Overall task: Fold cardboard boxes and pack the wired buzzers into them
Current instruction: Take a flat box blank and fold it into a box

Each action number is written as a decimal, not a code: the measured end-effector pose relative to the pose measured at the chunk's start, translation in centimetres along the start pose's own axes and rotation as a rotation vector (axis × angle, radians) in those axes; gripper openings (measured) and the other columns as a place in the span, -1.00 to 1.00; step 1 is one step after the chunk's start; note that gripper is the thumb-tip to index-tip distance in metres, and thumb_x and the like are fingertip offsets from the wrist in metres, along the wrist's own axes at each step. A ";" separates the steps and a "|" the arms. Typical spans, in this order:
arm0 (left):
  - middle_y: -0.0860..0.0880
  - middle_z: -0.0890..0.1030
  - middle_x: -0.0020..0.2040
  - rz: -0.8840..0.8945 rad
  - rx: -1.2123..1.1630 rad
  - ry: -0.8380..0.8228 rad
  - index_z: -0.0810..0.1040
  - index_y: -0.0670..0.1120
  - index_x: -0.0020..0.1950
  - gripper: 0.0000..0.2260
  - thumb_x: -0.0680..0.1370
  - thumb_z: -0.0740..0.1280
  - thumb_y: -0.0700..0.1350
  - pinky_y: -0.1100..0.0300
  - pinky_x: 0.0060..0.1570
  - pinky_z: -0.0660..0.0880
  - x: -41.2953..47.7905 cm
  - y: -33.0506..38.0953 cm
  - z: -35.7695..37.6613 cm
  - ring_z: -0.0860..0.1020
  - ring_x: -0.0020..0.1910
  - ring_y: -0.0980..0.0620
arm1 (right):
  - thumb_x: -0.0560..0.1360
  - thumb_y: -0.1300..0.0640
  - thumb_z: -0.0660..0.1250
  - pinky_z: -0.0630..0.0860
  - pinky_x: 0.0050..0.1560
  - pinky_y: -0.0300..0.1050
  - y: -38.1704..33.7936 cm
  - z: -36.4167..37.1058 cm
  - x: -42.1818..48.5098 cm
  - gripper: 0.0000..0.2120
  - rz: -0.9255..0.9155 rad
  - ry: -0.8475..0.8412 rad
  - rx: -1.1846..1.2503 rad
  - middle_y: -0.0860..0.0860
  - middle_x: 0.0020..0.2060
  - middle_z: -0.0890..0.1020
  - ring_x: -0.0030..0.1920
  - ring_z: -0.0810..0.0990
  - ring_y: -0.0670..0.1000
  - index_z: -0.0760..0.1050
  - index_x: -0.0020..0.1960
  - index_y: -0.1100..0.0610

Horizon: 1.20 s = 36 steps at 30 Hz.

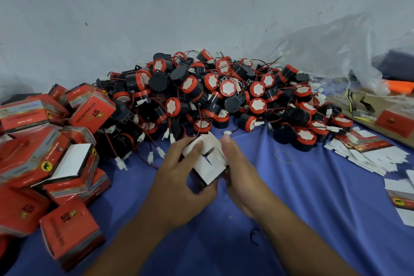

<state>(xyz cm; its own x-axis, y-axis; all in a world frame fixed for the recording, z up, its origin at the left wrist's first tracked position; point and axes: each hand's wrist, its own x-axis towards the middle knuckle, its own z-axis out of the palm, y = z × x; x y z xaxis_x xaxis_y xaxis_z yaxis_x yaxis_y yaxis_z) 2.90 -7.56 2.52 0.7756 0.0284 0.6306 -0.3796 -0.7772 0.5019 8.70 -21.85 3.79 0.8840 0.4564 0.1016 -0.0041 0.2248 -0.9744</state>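
box half folded between both hands, no buzzer in it yet

the person holds one small cardboard box just above the blue cloth, its white inner flaps facing up and not yet tucked. the left hand grips its left side with curled fingers, while the right hand presses straightish fingers against its right side. this looks like the folding step, with the end flaps part closed. next the flaps would need tucking so the box keeps its shape, then a hand must free itself to take one piece from the pile of wired buzzers just beyond, whose tangled red leads may drag neighbours along. finished red boxes lie to the left, flat blanks to the right.
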 end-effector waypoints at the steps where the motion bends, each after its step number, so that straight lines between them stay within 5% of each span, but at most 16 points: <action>1: -0.02 0.41 0.37 0.018 0.011 -0.011 0.47 -0.15 0.40 -0.39 0.42 0.41 0.10 0.53 0.24 0.26 0.0 0.2 0.0 0.38 0.31 0.17 | 0.45 -0.37 0.29 0.53 0.19 0.11 -0.2 -0.4 0.0 -0.39 -0.002 -0.008 -0.050 0.19 0.03 0.66 0.07 0.63 0.17 0.53 0.15 0.16; 5: -0.03 0.42 0.36 0.030 0.036 -0.029 0.49 -0.12 0.37 -0.39 0.36 0.47 0.04 0.36 0.23 0.40 0.1 0.7 0.1 0.43 0.31 0.06 | 0.50 -0.05 0.38 0.61 0.07 0.01 -0.4 -1.3 -0.2 -0.75 -0.034 -0.088 -0.162 0.07 -0.03 0.71 0.01 0.68 0.07 0.55 0.17 -0.08; 9: 0.15 0.38 0.37 -0.083 -0.152 0.027 0.31 0.08 0.43 -0.29 0.32 0.42 0.20 0.55 0.20 0.26 -0.2 1.2 -0.1 0.34 0.34 0.30 | 0.64 0.13 0.25 0.61 0.14 0.04 0.0 -0.7 -0.7 -0.67 -0.163 -0.066 -0.293 -0.06 0.11 0.68 0.12 0.66 -0.01 0.49 0.37 -0.13; 17: -0.24 0.48 0.35 0.110 0.050 0.200 0.43 -0.38 0.36 -0.30 0.41 0.46 0.08 0.25 0.35 0.39 -0.5 0.3 1.0 0.42 0.37 -0.07 | 0.66 0.20 0.24 0.54 0.29 -0.01 0.7 -0.2 -1.0 -0.61 -0.185 0.014 -0.154 -0.20 0.25 0.62 0.27 0.58 -0.10 0.46 0.42 -0.13; 21: -0.26 0.48 0.33 0.202 0.113 0.259 0.45 -0.41 0.32 -0.35 0.43 0.48 0.03 0.17 0.36 0.41 -0.5 -0.2 1.2 0.45 0.36 -0.13 | 0.63 0.24 0.28 0.52 0.32 0.03 0.7 0.2 -1.3 -0.61 -0.253 0.052 -0.123 -0.18 0.26 0.61 0.30 0.56 -0.09 0.51 0.35 -0.14; 26: -0.29 0.50 0.30 0.240 0.187 0.297 0.47 -0.43 0.29 -0.31 0.38 0.57 0.02 0.11 0.32 0.46 -0.8 -0.4 1.2 0.48 0.33 -0.16 | 0.66 0.20 0.24 0.46 0.36 0.03 1.3 0.5 -1.2 -0.61 -0.390 0.030 -0.373 -0.13 0.35 0.50 0.39 0.46 -0.07 0.41 0.48 0.04; 30: -0.29 0.49 0.31 0.273 0.229 0.298 0.48 -0.43 0.29 -0.38 0.43 0.51 -0.01 0.10 0.32 0.46 -0.7 -0.6 1.2 0.47 0.34 -0.16 | 0.68 0.12 0.19 0.44 0.40 -0.06 0.7 0.3 -0.7 -0.68 -0.269 0.014 -0.171 -0.12 0.33 0.55 0.36 0.49 -0.12 0.50 0.41 0.05; 33: -0.26 0.47 0.34 0.308 0.235 0.288 0.46 -0.39 0.32 -0.40 0.47 0.49 0.00 0.12 0.33 0.46 -0.9 -0.7 1.6 0.45 0.37 -0.11 | 0.63 0.25 0.28 0.57 0.24 -0.01 0.6 -0.3 -0.4 -0.71 -0.168 -0.009 -0.015 0.03 0.18 0.68 0.21 0.64 0.03 0.58 0.30 0.06; 36: -0.26 0.44 0.38 0.349 0.240 0.246 0.42 -0.34 0.39 -0.37 0.51 0.47 0.06 0.05 0.32 0.47 -1.1 -1.1 1.7 0.41 0.42 -0.10 | 0.62 0.27 0.29 0.64 0.05 -0.10 0.5 -0.9 -0.2 -0.71 -0.191 -0.010 -0.121 0.00 0.03 0.73 0.05 0.69 0.01 0.58 0.26 0.00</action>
<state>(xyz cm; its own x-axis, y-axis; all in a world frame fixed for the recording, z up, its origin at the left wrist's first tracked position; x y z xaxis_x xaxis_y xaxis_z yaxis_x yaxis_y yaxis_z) 3.31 -7.79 0.29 0.4699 -0.1347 0.8724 -0.4462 -0.8890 0.1031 8.90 -22.62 3.05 0.8587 0.4240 0.2880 0.2194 0.2037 -0.9541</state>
